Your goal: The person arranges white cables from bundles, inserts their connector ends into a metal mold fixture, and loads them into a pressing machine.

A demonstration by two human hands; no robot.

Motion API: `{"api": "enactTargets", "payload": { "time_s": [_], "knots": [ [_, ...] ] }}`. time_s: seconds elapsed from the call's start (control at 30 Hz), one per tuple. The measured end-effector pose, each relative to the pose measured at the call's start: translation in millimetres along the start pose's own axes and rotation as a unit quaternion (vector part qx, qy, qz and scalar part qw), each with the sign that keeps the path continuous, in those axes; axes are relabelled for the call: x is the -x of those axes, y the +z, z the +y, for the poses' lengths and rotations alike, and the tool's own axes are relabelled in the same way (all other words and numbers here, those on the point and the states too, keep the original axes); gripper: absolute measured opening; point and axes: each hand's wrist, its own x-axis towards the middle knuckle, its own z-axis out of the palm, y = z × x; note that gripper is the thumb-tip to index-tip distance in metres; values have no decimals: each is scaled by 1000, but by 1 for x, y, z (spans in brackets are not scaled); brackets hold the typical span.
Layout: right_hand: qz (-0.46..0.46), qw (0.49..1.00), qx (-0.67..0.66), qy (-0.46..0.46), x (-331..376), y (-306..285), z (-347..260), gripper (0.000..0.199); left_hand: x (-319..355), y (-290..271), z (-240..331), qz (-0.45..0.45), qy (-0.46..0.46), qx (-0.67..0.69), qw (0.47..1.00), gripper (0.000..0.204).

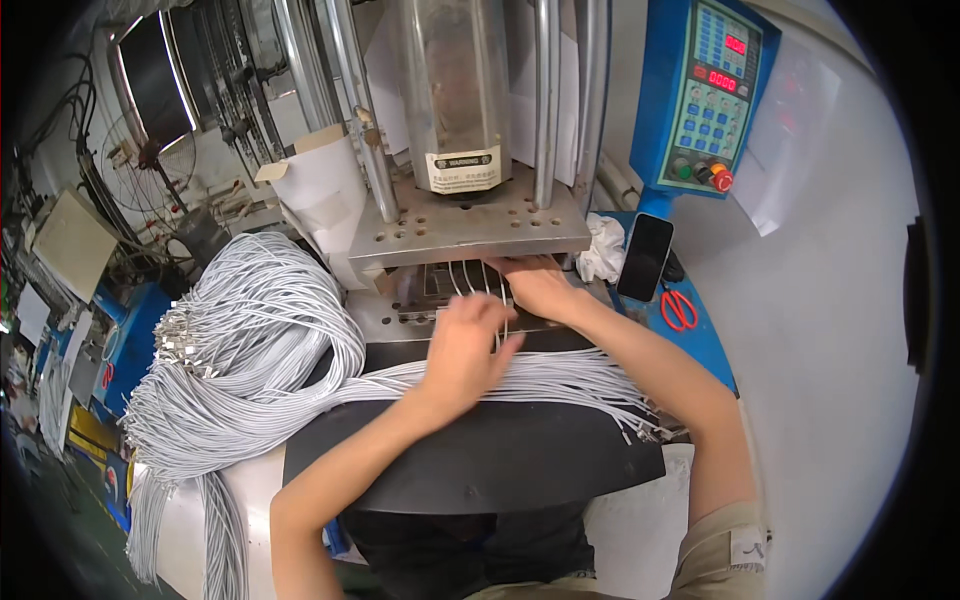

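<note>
Several thin white cables (470, 277) run from the front of the press into the metal mould (425, 285) under its thick steel plate (470, 235). My left hand (465, 345) is over these cables, thumb spread away from the bent fingers, with nothing visible gripped. My right hand (540, 285) reaches in beneath the plate's front edge, beside the cables at the mould; its fingertips are partly hidden there. Below both hands, a long bundle of white cables (560, 378) with small connectors at its right end lies across the black work surface (480, 465).
A big coiled heap of white cables (270, 300) is piled on the left. To the right are a phone (646, 257), red-handled scissors (678, 310), crumpled white tissue (602, 248) and a blue control box (708, 100). Steel columns (545, 110) stand around the press.
</note>
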Motion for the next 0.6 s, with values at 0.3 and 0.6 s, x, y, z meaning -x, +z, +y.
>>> {"api": "enactTargets", "payload": {
  "time_s": [0.3, 0.6],
  "knots": [
    [-116, 956, -238, -124, 193, -112, -130, 76, 217, -61, 71, -159, 153, 129, 967, 21],
    [-121, 992, -10, -36, 250, -103, -122, 76, 285, -73, 20, -65, -636, 354, 682, 24]
  ]
}}
